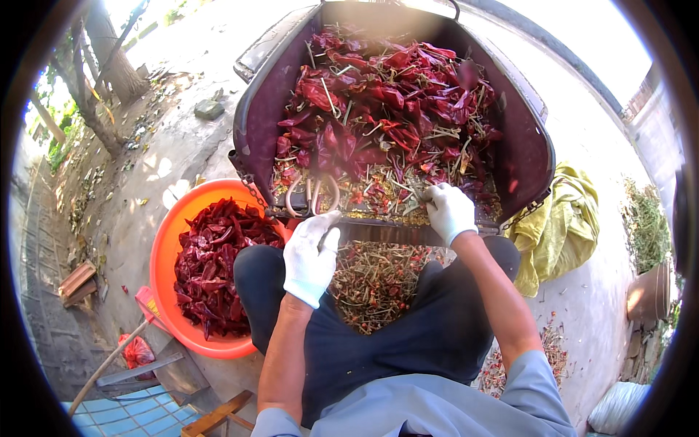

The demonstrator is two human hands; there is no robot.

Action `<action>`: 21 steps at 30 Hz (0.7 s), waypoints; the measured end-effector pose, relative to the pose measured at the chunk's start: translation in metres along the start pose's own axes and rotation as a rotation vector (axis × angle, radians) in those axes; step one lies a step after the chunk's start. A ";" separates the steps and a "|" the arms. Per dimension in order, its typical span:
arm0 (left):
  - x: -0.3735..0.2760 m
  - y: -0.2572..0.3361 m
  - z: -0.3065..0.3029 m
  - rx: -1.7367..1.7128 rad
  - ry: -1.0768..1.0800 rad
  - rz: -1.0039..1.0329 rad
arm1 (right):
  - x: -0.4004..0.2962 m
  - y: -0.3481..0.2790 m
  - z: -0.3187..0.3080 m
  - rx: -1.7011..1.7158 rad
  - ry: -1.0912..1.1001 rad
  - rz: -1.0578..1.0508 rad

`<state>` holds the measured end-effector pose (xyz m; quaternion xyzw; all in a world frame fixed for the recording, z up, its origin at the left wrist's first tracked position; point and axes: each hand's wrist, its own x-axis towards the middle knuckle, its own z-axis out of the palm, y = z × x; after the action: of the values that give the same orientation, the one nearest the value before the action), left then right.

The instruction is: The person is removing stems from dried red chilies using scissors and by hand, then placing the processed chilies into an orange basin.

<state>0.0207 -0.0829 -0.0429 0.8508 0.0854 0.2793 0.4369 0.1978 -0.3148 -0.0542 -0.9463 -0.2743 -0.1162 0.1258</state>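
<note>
My left hand [312, 259], in a white glove, is at the front lip of a dark red metal cart bed [256, 125]. Its thumb stands apart from the fingers, and nothing shows between them. Just beyond its fingertips lie scissors [314, 194] with pale looped handles. My right hand [450, 212], also gloved, has its fingers curled down at the bed's front edge, among stem scraps and yellow seeds [377, 202]. Whether it pinches anything is hidden. Dried red chili peppers [382, 98], many with stems, are heaped in the bed behind both hands.
An orange plastic basin [164, 273] holding dark red peppers [215, 273] stands by my left knee. Cut stems [377, 284] are piled between my legs. A yellow-green sack [568, 224] lies to the right of the bed. Chains [251, 188] hang at its front corners.
</note>
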 end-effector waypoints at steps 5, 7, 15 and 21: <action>0.000 0.003 0.002 0.015 -0.009 0.032 | -0.020 0.006 -0.001 0.121 0.039 -0.018; -0.001 0.004 0.003 0.013 -0.019 0.024 | -0.027 0.007 -0.002 0.133 0.062 -0.031; -0.005 0.005 0.009 0.019 -0.070 0.060 | -0.056 -0.016 -0.015 0.202 0.081 -0.168; -0.005 0.008 0.013 0.046 -0.092 0.043 | -0.016 -0.025 -0.004 0.101 0.069 0.000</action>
<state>0.0230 -0.0988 -0.0449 0.8741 0.0533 0.2473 0.4146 0.1704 -0.3038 -0.0509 -0.9342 -0.2754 -0.1346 0.1827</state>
